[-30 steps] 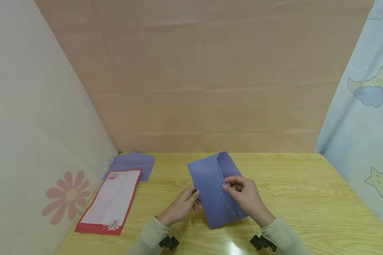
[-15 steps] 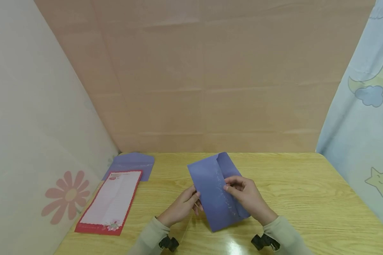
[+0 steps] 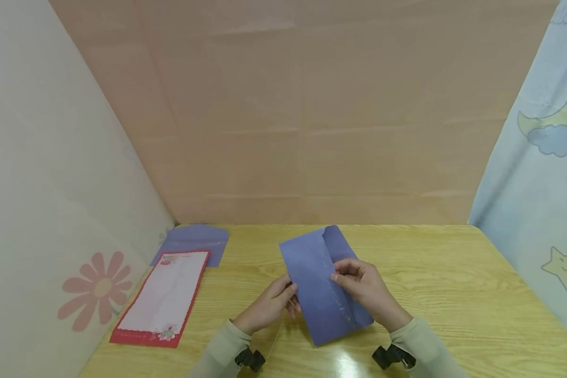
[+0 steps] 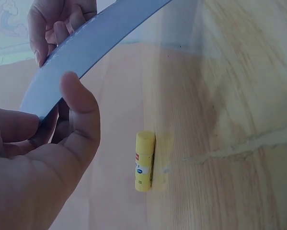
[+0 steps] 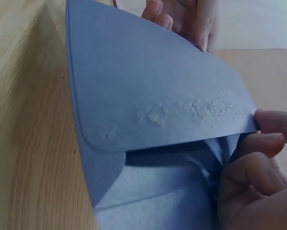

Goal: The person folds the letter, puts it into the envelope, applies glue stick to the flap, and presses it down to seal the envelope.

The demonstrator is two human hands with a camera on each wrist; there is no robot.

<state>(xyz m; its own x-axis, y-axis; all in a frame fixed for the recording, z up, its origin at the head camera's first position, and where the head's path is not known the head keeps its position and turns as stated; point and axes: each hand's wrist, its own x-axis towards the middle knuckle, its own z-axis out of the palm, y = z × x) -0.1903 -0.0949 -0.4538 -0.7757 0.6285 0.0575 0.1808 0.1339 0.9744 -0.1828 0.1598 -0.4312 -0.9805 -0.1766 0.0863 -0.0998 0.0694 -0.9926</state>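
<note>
A bluish-purple envelope (image 3: 309,294) is held tilted above the wooden table, its mouth and flap toward the right. The left hand (image 3: 266,304) grips its left edge, thumb on the front and fingers behind. At the mouth, the right hand (image 3: 370,294) pinches the edge between thumb and fingers. In the right wrist view the mouth gapes beside those fingers, and a bumpy whitish strip (image 5: 200,109) runs along the panel edge. A yellow glue stick (image 4: 144,163) shows in the left wrist view, apart from both hands; I cannot find it in the head view.
Red-bordered letter paper (image 3: 163,294) lies at the table's left, overlapping a second purple envelope (image 3: 196,239). A beige backdrop (image 3: 297,115) rises behind the table (image 3: 453,294), with patterned cloths at both sides.
The envelope's lower end has shifted slightly down and right, the right hand going slightly with it. Both hands keep their hold.
</note>
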